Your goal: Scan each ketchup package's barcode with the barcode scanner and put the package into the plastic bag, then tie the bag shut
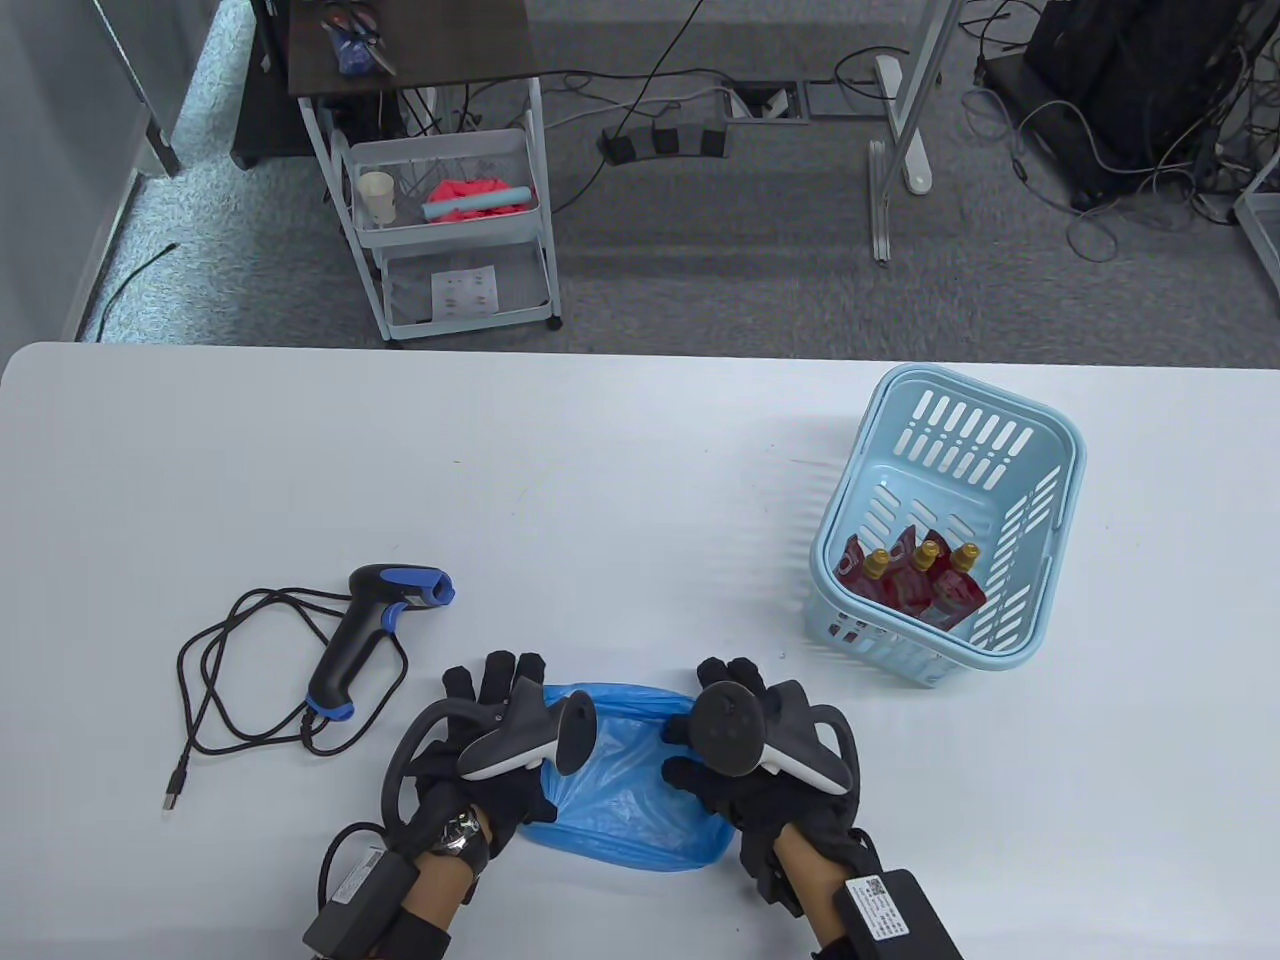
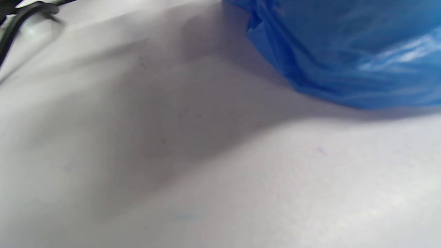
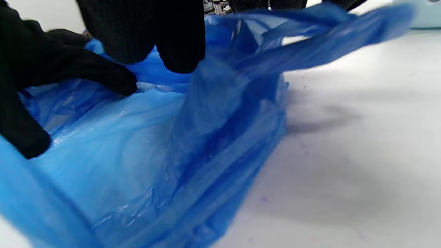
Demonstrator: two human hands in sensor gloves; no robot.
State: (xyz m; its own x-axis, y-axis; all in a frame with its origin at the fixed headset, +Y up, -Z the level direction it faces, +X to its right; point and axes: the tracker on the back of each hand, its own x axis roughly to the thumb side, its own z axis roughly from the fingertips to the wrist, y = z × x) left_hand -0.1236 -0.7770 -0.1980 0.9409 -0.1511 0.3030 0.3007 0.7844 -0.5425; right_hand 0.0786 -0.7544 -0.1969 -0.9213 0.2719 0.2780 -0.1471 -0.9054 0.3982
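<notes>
Table view: left hand (image 1: 490,735) and right hand (image 1: 745,745) rest on the blue plastic bag (image 1: 625,790) between them; barcode scanner (image 1: 375,625) lies beyond the left hand, ketchup packages (image 1: 915,585) in the basket (image 1: 1040,440) beyond the right. Left wrist view: the bag's edge lies on the table (image 2: 206,172); the left hand's grip cannot be told. Right wrist view: fingers (image 3: 103,74) press and pinch the bag film.

Bright, even overhead light, soft shadows on the table (image 1: 640,450); both wrist views blurred, edges smeared.
</notes>
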